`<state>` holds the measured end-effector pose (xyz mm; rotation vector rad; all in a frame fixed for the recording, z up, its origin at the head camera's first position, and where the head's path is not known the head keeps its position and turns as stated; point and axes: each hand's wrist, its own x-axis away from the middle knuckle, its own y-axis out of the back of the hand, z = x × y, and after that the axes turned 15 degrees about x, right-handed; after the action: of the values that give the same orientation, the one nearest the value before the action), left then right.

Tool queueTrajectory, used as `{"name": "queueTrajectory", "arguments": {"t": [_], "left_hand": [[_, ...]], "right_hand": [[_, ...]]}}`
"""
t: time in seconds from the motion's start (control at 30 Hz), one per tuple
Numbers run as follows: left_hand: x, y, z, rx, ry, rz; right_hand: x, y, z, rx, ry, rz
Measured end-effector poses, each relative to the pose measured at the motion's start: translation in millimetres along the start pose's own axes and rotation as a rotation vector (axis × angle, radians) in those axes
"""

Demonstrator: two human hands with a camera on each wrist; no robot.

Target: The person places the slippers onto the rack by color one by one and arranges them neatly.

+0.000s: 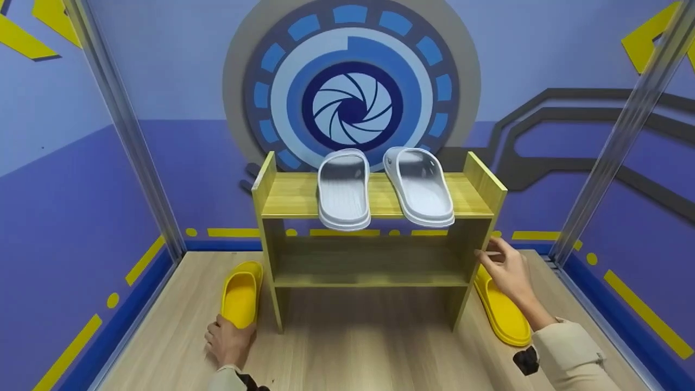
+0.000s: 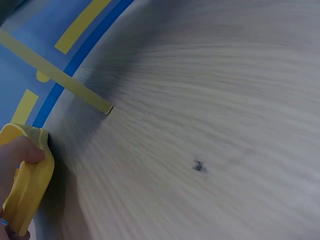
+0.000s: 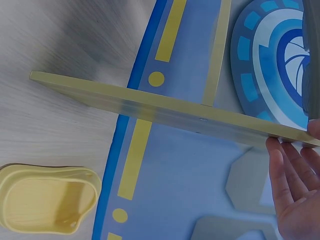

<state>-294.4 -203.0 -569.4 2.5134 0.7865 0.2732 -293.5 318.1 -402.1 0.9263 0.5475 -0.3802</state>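
Observation:
A small wooden shoe rack stands in the middle, with two pale grey clogs side by side on its top shelf, toes pointing back. My left hand grips a yellow clog by its near end, left of the rack; the left wrist view shows the thumb along the clog's side. At the rack's right side panel, my right hand has its fingertips on the outer face and its thumb over the edge. Another yellow clog lies below that hand, partly hidden by it in the head view.
A wood-grain table carries the rack. Behind is a blue and purple printed wall with a large round emblem. Metal posts rise at both back corners. The rack's lower shelf holds no shoes.

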Motion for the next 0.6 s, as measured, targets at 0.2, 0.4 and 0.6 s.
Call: {"name": "queueTrajectory", "arguments": {"t": [0.2, 0.4, 0.6], "left_hand": [[-3.6, 5.1, -2.4, 0.136, 0.005, 0.034], [-9.8, 13.3, -3.1, 0.138, -0.006, 0.04], [-13.2, 28.2, -2.4, 0.184, -0.048, 0.078]], "right_hand": [[0.0, 1, -1, 0.0, 0.004, 0.003], [-0.5, 0, -1, -0.011, 0.003, -0.002], [-0.4, 1, 0, -0.008, 0.003, -0.005]]}}
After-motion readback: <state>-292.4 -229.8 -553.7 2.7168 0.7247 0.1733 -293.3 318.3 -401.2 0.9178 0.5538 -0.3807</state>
